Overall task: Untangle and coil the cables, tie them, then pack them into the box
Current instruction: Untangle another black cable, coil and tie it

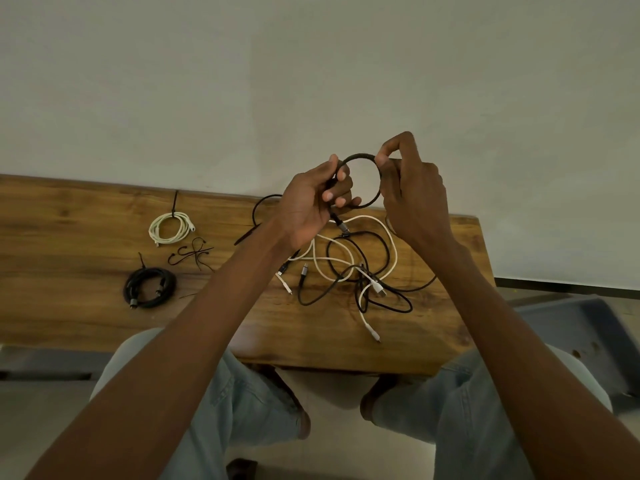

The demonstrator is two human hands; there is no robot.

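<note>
Coiling: black cable (360, 161) looped above table (86, 216).
L hand (311, 202): grips loop.
R hand (408, 188): pinches loop top.
Next: prob. wind trailing slack from tangle (353, 268), then tie.

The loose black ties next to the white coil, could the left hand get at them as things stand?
Probably not right away: the left hand holds the black cable loop with the right hand. Otherwise the way to the loose ties looks free across the table.
</note>
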